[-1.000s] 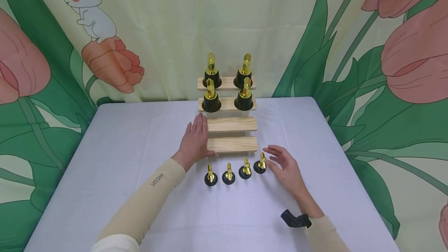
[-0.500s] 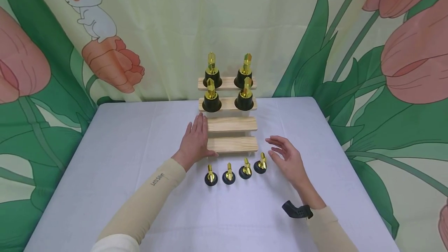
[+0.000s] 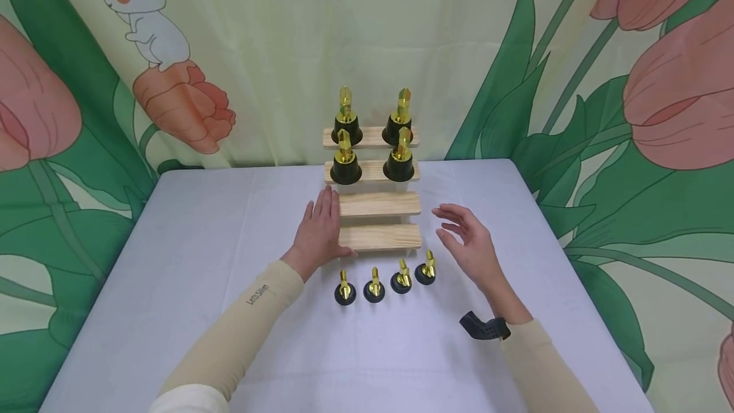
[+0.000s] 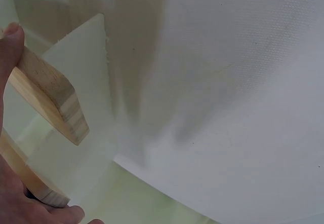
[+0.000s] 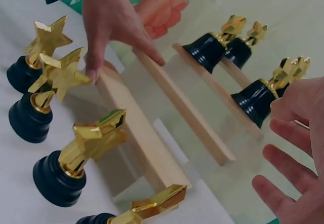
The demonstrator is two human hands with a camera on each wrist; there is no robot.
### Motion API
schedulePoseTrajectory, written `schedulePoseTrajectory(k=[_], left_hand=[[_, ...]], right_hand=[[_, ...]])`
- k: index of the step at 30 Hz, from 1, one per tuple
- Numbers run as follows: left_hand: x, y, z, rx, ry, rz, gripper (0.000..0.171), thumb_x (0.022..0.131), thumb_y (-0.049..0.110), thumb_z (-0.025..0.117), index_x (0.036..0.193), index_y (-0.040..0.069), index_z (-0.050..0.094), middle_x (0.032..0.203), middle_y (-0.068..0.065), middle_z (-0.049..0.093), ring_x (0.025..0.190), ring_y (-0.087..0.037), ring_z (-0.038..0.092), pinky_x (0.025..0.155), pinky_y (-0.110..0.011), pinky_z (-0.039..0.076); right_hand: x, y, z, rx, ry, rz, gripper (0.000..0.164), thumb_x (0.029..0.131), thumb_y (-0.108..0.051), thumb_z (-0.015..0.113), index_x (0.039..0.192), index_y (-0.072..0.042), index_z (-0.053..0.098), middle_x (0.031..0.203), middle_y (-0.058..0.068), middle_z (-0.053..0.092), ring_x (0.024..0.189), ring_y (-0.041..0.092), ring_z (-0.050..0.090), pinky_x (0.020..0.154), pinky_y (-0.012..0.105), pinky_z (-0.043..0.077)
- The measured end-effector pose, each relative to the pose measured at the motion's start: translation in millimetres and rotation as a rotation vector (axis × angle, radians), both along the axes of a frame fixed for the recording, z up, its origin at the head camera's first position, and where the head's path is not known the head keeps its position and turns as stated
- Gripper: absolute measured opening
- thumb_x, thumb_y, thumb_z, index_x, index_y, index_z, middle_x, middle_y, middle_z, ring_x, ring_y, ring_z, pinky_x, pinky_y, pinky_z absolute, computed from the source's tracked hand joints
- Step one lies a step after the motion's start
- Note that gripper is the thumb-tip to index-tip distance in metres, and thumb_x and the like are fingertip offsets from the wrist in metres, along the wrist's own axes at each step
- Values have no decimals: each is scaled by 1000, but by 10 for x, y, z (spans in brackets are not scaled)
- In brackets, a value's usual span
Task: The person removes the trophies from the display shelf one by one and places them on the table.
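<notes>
My left hand point(image 3: 322, 228) rests along the left ends of the two lower boards of a tiered wooden stand point(image 3: 381, 237), fingers straight. In the left wrist view its thumb touches one wooden board point(image 4: 55, 89) and its fingers lie at the end of another. My right hand point(image 3: 467, 244) hovers with nothing in it, right of the stand, its fingers loosely bent. Just below it stands the rightmost small star trophy point(image 3: 425, 273), gold on a black base. Larger-looking star trophies point(image 3: 346, 167) stand in pairs on the two upper boards.
Several star trophies point(image 5: 35, 117) form a row on the white-covered table point(image 3: 355, 362) in front of the stand. A printed curtain point(image 3: 275, 50) hangs behind the table's far edge. A black strap point(image 3: 484, 326) is on the right wrist.
My right hand has moved away from the rightmost small trophy, toward the back of the table beside the stand. The left hand and the trophies stay where they were.
</notes>
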State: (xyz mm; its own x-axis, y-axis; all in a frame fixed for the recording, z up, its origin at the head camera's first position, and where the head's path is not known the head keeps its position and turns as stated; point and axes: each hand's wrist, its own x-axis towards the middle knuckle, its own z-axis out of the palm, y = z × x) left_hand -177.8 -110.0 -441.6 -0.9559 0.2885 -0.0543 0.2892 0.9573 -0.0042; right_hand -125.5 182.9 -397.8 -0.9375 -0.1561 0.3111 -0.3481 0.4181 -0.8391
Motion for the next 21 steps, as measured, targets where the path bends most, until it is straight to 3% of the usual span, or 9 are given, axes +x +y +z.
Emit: schedulePoseTrajectory(k=[10,16,21], left_hand=[[-1,-9,-4,-1,-4,3,140,68,75,74,156,-8,2,165,-26,2,154,-36,10,124,-50,19],[-16,-8,-28,23,-2,1,140,68,72,76,156,-8,3,165,-26,2,154,-36,9,124,-51,18],[-11,-5,-26,15,5,-2,140,67,73,75,155,-8,3,164,-27,3,154,-36,10,124,-51,19]], right_hand=[[-127,-92,142,-29,41,23,43,93,3,62,134,4,50,132,21,61,126,33,57,103,54,46],[-349,-101,48,-18,60,35,44,94,0,63,136,-3,51,134,17,61,127,29,56,106,51,46],[-356,-185,257,1,80,49,43,94,4,61,136,3,50,133,23,59,126,35,56,105,55,46]])
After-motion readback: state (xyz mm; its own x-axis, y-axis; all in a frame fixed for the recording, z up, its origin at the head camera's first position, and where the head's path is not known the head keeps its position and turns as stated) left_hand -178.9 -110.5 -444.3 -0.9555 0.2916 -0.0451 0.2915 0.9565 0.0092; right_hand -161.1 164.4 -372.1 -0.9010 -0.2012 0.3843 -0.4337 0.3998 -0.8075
